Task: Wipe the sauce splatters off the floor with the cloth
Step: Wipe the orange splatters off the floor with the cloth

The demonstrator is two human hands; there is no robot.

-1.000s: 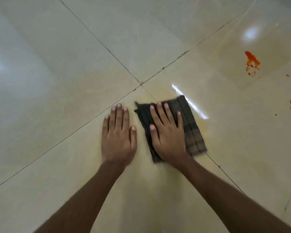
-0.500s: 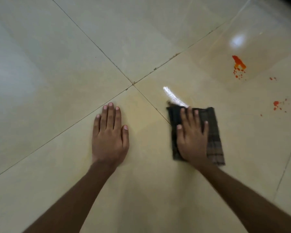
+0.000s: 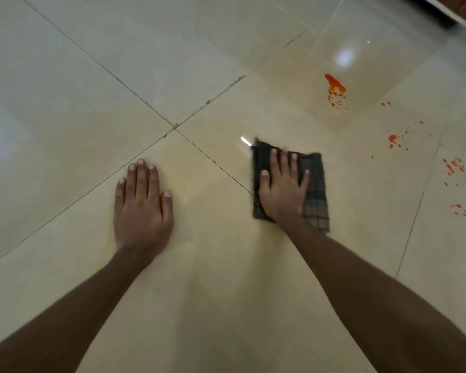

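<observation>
A dark plaid cloth [image 3: 316,192], folded into a rectangle, lies flat on the glossy beige tile floor [image 3: 215,265]. My right hand [image 3: 281,192] presses down on it with fingers spread. My left hand [image 3: 141,208] rests flat on the bare tile to the left, holding nothing. Red-orange sauce splatters mark the floor to the right of the cloth: a large blot [image 3: 335,88] at the far right, a smaller spot [image 3: 393,140] nearer, and scattered drops [image 3: 453,166] and more drops [image 3: 464,210] by the right edge. The cloth does not touch any of them.
Grout lines cross at a joint [image 3: 175,127] between my hands. A wooden furniture piece with a white edge [image 3: 460,9] stands at the top right corner. A bright light reflection [image 3: 345,56] sits on the tile near the large blot.
My right hand has slid the cloth to the right, away from my left hand and closer to the sauce splatters. My left hand stays flat on the floor.
</observation>
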